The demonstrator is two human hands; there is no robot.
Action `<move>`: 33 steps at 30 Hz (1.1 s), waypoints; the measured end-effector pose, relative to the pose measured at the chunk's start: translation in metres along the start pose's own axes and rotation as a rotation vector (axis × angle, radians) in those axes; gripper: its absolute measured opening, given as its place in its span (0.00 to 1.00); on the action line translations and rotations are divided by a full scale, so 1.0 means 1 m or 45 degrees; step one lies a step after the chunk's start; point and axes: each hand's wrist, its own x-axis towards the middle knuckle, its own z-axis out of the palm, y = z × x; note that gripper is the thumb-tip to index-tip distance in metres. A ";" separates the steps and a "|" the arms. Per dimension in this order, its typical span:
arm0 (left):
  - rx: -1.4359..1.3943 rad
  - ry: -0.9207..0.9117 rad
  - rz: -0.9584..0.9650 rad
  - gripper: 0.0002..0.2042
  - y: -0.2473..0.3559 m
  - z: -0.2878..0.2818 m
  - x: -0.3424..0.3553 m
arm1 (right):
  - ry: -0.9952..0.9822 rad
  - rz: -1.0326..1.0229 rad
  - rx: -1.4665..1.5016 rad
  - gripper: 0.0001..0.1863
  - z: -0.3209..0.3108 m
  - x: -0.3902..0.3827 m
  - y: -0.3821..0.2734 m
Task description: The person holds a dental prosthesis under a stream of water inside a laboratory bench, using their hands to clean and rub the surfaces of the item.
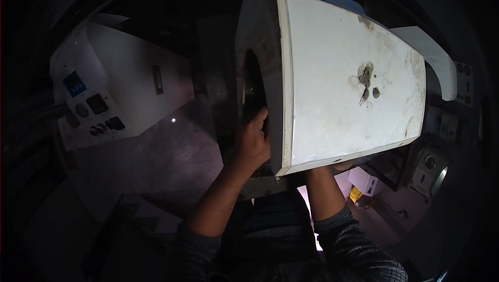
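Note:
A large white box-like housing [332, 74], stained with dark smudges, is tilted in front of me. Its darker left end has a round opening [254, 87]. My left hand [254, 144] is closed on that end at the lower rim of the opening; its thumb side shows, while the other fingers are partly hidden in shadow. Beneath the housing's lower edge reaches my right forearm, and only a bit of my right hand [343, 165] shows there. The housing covers its fingers, so their grip is out of sight.
To the left stands another white cabinet [140, 74] with a blue display and round sockets. A curved white panel [429, 58] juts out behind the housing. On the right are a grey-white unit [430, 170], a small white box [362, 180] and a yellow item [355, 194]. Surroundings are dark.

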 end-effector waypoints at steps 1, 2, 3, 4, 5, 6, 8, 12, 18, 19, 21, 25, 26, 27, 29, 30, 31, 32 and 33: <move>-0.031 -0.040 -0.069 0.11 0.004 0.000 0.007 | 0.007 -0.005 -0.015 0.25 0.001 0.000 0.001; 0.008 -0.081 -0.124 0.11 0.011 -0.003 0.012 | 0.012 -0.009 -0.028 0.25 0.002 0.000 0.002; 0.013 -0.115 -0.157 0.11 0.012 -0.004 0.016 | 0.016 -0.010 -0.036 0.25 0.004 0.000 0.003; 0.018 -0.147 -0.187 0.10 0.013 -0.004 0.019 | 0.021 -0.009 -0.040 0.25 0.004 -0.001 0.005; -0.008 -0.170 -0.194 0.10 0.011 -0.005 0.022 | 0.024 -0.013 -0.041 0.25 0.005 -0.001 0.005; -0.011 -0.174 -0.197 0.09 0.009 -0.006 0.022 | 0.026 -0.015 -0.047 0.25 0.005 -0.001 0.005; 0.006 -0.165 -0.198 0.09 0.005 -0.007 0.017 | 0.026 -0.014 -0.057 0.25 0.004 -0.003 0.006; -0.242 -0.151 -0.327 0.07 0.003 -0.010 0.008 | 0.022 -0.018 -0.076 0.25 0.001 -0.008 0.007; -0.162 -0.154 -0.272 0.07 0.003 -0.007 0.023 | 0.027 -0.018 -0.098 0.25 0.003 -0.009 0.012; -0.153 -0.161 -0.223 0.08 0.001 -0.006 0.026 | 0.035 -0.021 -0.095 0.25 0.003 -0.008 0.012; -0.176 -0.210 -0.188 0.08 -0.007 -0.004 0.027 | 0.031 -0.028 -0.096 0.25 0.003 -0.006 0.012; -0.263 -0.238 -0.364 0.08 -0.009 -0.008 0.025 | 0.013 -0.039 -0.134 0.25 0.005 -0.006 0.013; -0.346 -0.247 -0.448 0.08 -0.003 -0.011 0.025 | 0.004 -0.048 -0.157 0.25 0.005 -0.008 0.013; -0.384 -0.243 -0.446 0.08 -0.001 -0.012 0.024 | -0.009 -0.057 -0.188 0.25 0.008 -0.011 0.013; -0.415 -0.221 -0.358 0.07 0.003 -0.016 0.020 | -0.027 -0.068 -0.226 0.25 0.011 -0.016 0.011; -0.450 -0.184 -0.298 0.07 0.004 -0.016 0.016 | -0.023 -0.059 -0.198 0.25 0.013 -0.018 0.009; -0.483 -0.149 -0.238 0.07 0.006 -0.017 0.012 | -0.023 -0.061 -0.188 0.25 0.016 -0.020 0.007; -0.560 -0.095 -0.207 0.08 0.007 -0.016 0.005 | -0.008 -0.024 -0.098 0.26 0.018 -0.021 0.005; -0.465 -0.066 -0.125 0.09 0.010 -0.016 0.000 | 0.011 0.009 -0.007 0.26 0.019 -0.022 0.002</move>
